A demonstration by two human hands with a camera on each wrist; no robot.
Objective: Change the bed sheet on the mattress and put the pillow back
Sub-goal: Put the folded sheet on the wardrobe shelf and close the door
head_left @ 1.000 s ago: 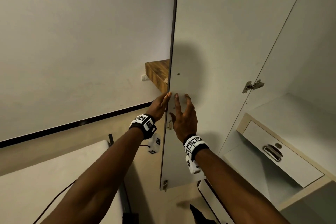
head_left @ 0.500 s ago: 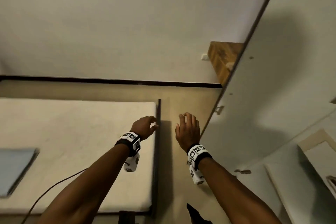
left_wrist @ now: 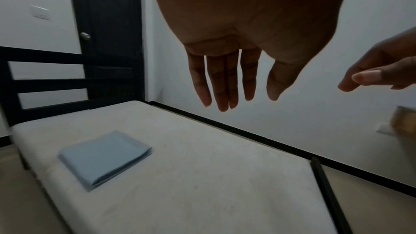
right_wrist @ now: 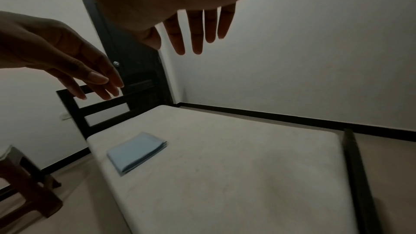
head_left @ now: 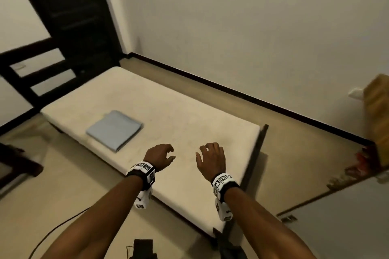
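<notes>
A bare cream mattress (head_left: pixel 179 115) (left_wrist: pixel 202 175) (right_wrist: pixel 236 157) lies on a dark bed frame. A folded light-blue sheet (head_left: pixel 114 130) (left_wrist: pixel 103 159) (right_wrist: pixel 137 152) rests on it toward the headboard end. My left hand (head_left: pixel 162 154) (left_wrist: pixel 234 81) hovers above the near part of the mattress with relaxed fingers, holding nothing. My right hand (head_left: pixel 210 157) (right_wrist: pixel 198 29) hovers beside it, also empty with loose fingers. Both hands are well short of the sheet. No pillow is in view.
A dark slatted headboard (head_left: pixel 37 73) and a dark door (head_left: pixel 73 17) stand at the far end. A dark footboard rail (head_left: pixel 255 153) borders the mattress on the right. A white cupboard door (head_left: pixel 347 216) is at lower right, a dark stool (right_wrist: pixel 20 184) at left.
My view has swung from the cupboard door to the bed. Both hands left the door and now hover empty over the mattress.
</notes>
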